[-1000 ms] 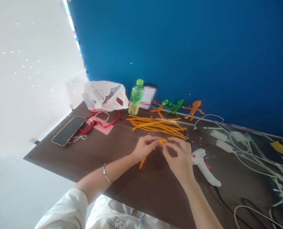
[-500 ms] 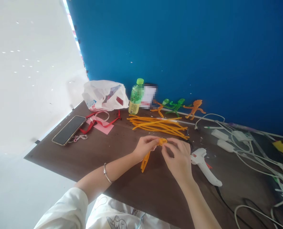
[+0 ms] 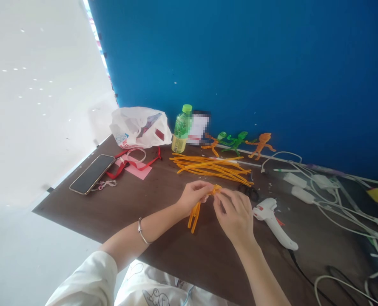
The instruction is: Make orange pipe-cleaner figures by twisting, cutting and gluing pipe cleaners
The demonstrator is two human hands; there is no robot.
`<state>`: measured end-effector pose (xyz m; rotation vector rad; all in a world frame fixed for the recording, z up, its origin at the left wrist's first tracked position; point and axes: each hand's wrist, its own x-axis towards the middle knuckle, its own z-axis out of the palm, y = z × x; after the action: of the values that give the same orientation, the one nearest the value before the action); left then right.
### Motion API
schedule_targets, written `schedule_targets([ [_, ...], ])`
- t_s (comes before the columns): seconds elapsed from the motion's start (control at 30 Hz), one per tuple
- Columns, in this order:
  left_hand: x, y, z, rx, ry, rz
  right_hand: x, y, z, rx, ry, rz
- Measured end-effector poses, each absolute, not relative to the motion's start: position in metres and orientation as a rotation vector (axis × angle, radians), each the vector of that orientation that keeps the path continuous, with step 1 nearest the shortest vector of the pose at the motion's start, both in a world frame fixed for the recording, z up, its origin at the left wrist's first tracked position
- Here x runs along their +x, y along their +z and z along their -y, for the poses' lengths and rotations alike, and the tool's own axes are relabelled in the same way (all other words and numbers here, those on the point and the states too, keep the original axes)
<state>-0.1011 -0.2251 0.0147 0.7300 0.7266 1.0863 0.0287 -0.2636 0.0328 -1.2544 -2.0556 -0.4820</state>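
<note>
Orange pipe cleaners [image 3: 193, 217] hang down below my left hand [image 3: 195, 196], which is closed around their upper part. Their top end is bent into a small coiled bunch between both hands. Fingers of my right hand [image 3: 235, 214] pinch that coil from the right side. Part of the coil is hidden behind my fingertips. Just beyond my hands lies a loose pile of straight orange pipe cleaners [image 3: 211, 167]. A white hot glue gun [image 3: 274, 223] rests on the table to the right of my right hand.
At the back stand a green-capped bottle [image 3: 180, 129], a white plastic bag [image 3: 137, 127] and small pipe-cleaner figures [image 3: 238, 143] against the blue wall. A phone [image 3: 92, 173], pink paper [image 3: 140, 171] and red ribbon lie left. White cables and adapters [image 3: 302, 194] tangle at right.
My right hand has shifted slightly left and turned around the coil. The hanging pipe-cleaner ends have spread a little apart. My left hand keeps its hold.
</note>
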Motion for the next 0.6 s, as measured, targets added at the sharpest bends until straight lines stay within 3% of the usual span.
schedule_targets([
  [0.2,-0.101,0.013,0.226,0.724,1.076,-0.725,0.024,0.032,0.263,-1.302,-0.228,1.818],
  [0.47,-0.099,0.008,0.224,0.671,1.086,-0.697,0.021,0.019,0.261,-1.301,0.820,1.170],
  [0.6,-0.100,0.009,0.224,0.644,1.081,-0.662,0.018,0.020,0.258,-1.189,1.164,0.877],
])
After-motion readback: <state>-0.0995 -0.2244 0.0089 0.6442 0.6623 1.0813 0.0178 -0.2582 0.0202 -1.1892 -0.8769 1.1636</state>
